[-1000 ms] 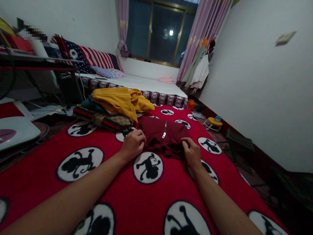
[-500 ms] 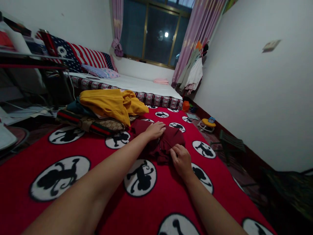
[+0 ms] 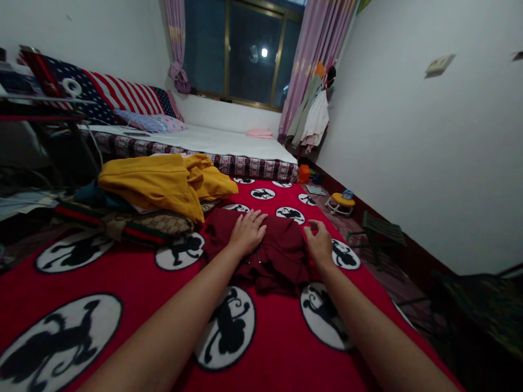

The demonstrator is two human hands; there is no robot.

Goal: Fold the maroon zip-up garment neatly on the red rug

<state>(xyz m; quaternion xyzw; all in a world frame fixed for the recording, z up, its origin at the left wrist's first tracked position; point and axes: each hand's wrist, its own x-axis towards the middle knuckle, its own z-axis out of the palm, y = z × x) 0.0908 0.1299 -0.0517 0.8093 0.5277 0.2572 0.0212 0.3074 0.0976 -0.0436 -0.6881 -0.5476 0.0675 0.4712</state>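
A dark maroon garment (image 3: 278,261) lies bunched and partly flattened on the red blanket (image 3: 281,343) with black-and-white monkey circles. On the garment's upper left part rests my left hand (image 3: 248,233), palm down with its fingers stretched out. My right hand (image 3: 318,242) is just beyond the garment's right edge, thumb and fingers apart, holding nothing. What kind of garment it is cannot be made out; a small shiny fastening or cord shows near its middle.
Left of the garment, yellow clothes (image 3: 163,179) are heaped over a brown patterned bag (image 3: 155,224) with a green-red stripe. A white-topped bed (image 3: 212,142) stands beyond. To the right are a folding stool (image 3: 379,228) and a low yellow-seated stool (image 3: 342,200).
My right hand has let go of the garment's right edge and moved right and a little up. The garment lies more spread out. The view has shifted slightly rightward.
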